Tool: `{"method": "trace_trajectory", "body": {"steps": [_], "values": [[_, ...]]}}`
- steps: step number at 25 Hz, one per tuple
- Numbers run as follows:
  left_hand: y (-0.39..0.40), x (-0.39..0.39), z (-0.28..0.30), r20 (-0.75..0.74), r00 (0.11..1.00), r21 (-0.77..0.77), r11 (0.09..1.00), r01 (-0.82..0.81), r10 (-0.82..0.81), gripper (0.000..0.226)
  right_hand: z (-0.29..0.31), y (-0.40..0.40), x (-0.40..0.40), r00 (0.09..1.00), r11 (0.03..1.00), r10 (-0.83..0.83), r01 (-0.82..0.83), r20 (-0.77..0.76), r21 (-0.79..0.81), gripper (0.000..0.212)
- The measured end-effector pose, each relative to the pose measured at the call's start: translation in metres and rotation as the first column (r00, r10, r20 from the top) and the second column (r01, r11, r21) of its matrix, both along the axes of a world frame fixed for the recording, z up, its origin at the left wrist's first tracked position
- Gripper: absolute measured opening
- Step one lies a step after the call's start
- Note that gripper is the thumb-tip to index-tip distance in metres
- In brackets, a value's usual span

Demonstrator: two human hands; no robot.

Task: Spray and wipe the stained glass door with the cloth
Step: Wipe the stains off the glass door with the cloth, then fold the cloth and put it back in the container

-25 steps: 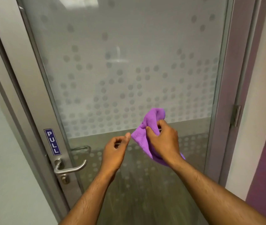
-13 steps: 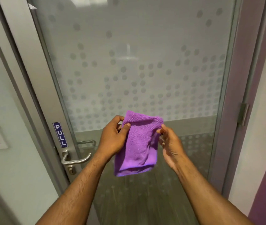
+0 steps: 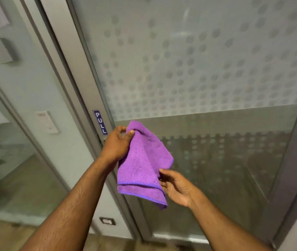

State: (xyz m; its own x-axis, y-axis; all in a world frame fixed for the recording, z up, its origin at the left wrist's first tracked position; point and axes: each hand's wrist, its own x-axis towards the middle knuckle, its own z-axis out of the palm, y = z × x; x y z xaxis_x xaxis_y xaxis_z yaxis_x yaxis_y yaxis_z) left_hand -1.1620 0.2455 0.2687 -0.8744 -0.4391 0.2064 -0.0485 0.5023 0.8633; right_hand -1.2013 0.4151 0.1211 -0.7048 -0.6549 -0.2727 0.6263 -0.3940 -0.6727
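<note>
A purple microfibre cloth (image 3: 144, 163) hangs folded in front of the glass door (image 3: 189, 69), which is frosted with a pattern of grey dots. My left hand (image 3: 116, 144) pinches the cloth's top corner between thumb and fingers. Lower down, my right hand (image 3: 175, 187) touches the cloth's right edge with its fingertips, palm up; whether it grips the edge is not clear. A faint streak shows on the glass near the top. No spray bottle is in view.
The grey metal door frame (image 3: 82, 73) carries a blue PULL sign (image 3: 100, 122), and my left hand hides the handle below it. A frosted side panel (image 3: 26, 87) with a white wall switch (image 3: 47, 122) stands on the left. A floor socket (image 3: 107, 221) sits low down.
The cloth passed from my right hand to my left. My right hand dropped to the cloth's lower right edge. The view swung left and down.
</note>
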Motion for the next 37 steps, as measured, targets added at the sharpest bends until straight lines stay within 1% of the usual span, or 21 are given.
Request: {"method": "trace_trajectory", "body": {"steps": [2, 4, 7, 9, 10, 11, 13, 14, 16, 18, 20, 21, 24, 26, 27, 28, 29, 32, 34, 36, 37], "values": [[-0.012, 0.018, -0.004, 0.033, 0.999, 0.129, 0.992, 0.011, -0.015, 0.008, -0.014, -0.028, 0.016, 0.982, 0.983, 0.165, -0.157, 0.091, -0.097, 0.042], [-0.03, 0.04, -0.004, 0.038, 0.999, 0.148, 0.989, -0.01, 0.005, 0.008, -0.022, -0.061, 0.043, 0.94, 0.947, 0.304, -0.28, 0.156, -0.158, 0.04], [-0.073, 0.085, 0.0, 0.047, 0.983, 0.094, 0.979, -0.181, 0.177, 0.021, -0.018, -0.099, 0.073, 0.92, 0.932, 0.359, -0.343, 0.158, -0.121, 0.032], [-0.11, 0.131, -0.001, 0.066, 0.955, 0.196, 0.935, -0.297, 0.29, 0.04, -0.007, -0.118, 0.089, 0.919, 0.927, 0.375, -0.374, 0.12, -0.032, 0.019], [-0.126, 0.157, -0.004, 0.089, 0.942, 0.277, 0.901, -0.335, 0.323, 0.048, -0.001, -0.128, 0.095, 0.937, 0.937, 0.342, -0.345, 0.069, 0.049, 0.01], [-0.14, 0.186, -0.007, 0.11, 0.931, 0.349, 0.864, -0.364, 0.348, 0.053, 0.005, -0.138, 0.102, 0.958, 0.948, 0.288, -0.282, -0.017, 0.147, 0.01], [-0.162, 0.25, -0.018, 0.121, 0.909, 0.465, 0.786, -0.407, 0.399, 0.057, 0.023, -0.16, 0.128, 0.95, 0.95, 0.219, -0.156, -0.221, 0.27, 0.023], [-0.17, 0.281, -0.023, 0.114, 0.901, 0.501, 0.76, -0.415, 0.417, 0.059, 0.033, -0.168, 0.143, 0.929, 0.953, 0.216, -0.134, -0.302, 0.271, 0.032], [-0.181, 0.348, -0.033, 0.101, 0.903, 0.487, 0.771, -0.41, 0.417, 0.057, 0.051, -0.185, 0.179, 0.85, 0.951, 0.291, -0.205, -0.439, 0.233, 0.047], [-0.189, 0.418, -0.038, 0.138, 0.897, 0.346, 0.829, -0.44, 0.419, 0.05, 0.066, -0.202, 0.223, 0.692, 0.903, 0.428, -0.31, -0.581, 0.296, 0.053], [-0.195, 0.481, -0.039, 0.205, 0.848, 0.107, 0.85, -0.515, 0.488, 0.044, 0.079, -0.224, 0.267, 0.453, 0.846, 0.534, -0.29, -0.714, 0.448, 0.056], [-0.197, 0.512, -0.039, 0.222, 0.807, -0.014, 0.829, -0.558, 0.547, 0.042, 0.084, -0.237, 0.292, 0.33, 0.82, 0.572, -0.253, -0.751, 0.513, 0.057], [-0.199, 0.6, -0.039, 0.196, 0.656, -0.292, 0.682, -0.67, 0.729, 0.03, 0.09, -0.283, 0.368, 0.0, 0.773, 0.62, -0.169, -0.785, 0.611, 0.046], [-0.195, 0.658, -0.04, 0.196, 0.554, -0.371, 0.584, -0.722, 0.809, 0.016, 0.088, -0.313, 0.418, -0.217, 0.763, 0.608, -0.106, -0.764, 0.638, 0.026], [-0.193, 0.686, -0.041, 0.198, 0.511, -0.376, 0.546, -0.749, 0.837, 0.015, 0.086, -0.327, 0.441, -0.284, 0.755, 0.603, -0.1, -0.746, 0.648, 0.014], [-0.19, 0.718, -0.042, 0.194, 0.467, -0.364, 0.506, -0.782, 0.863, 0.018, 0.085, -0.342, 0.467, -0.314, 0.741, 0.597, -0.135, -0.738, 0.658, 0.006], [-0.188, 0.747, -0.043, 0.187, 0.441, -0.337, 0.479, -0.811, 0.878, 0.02, 0.083, -0.354, 0.49, -0.305, 0.725, 0.595, -0.197, -0.744, 0.66, 0.003], [-0.18, 0.827, -0.051, 0.149, 0.398, -0.173, 0.42, -0.891, 0.905, 0.02, 0.08, -0.387, 0.554, -0.148, 0.654, 0.622, -0.441, -0.769, 0.614, 0.013], [-0.176, 0.873, -0.06, 0.112, 0.323, 0.021, 0.323, -0.946, 0.94, 0.021, 0.076, -0.408, 0.603, -0.102, 0.6, 0.64, -0.552, -0.761, 0.579, 0.017], [-0.176, 0.91, -0.074, 0.082, 0.229, 0.213, 0.208, -0.955, 0.97, 0.024, 0.068, -0.428, 0.653, -0.096, 0.557, 0.646, -0.619, -0.758, 0.553, 0.017], [-0.178, 0.925, -0.082, 0.073, 0.173, 0.274, 0.147, -0.95, 0.982, 0.025, 0.063, -0.438, 0.678, -0.094, 0.544, 0.645, -0.64, -0.758, 0.543, 0.016]]}}
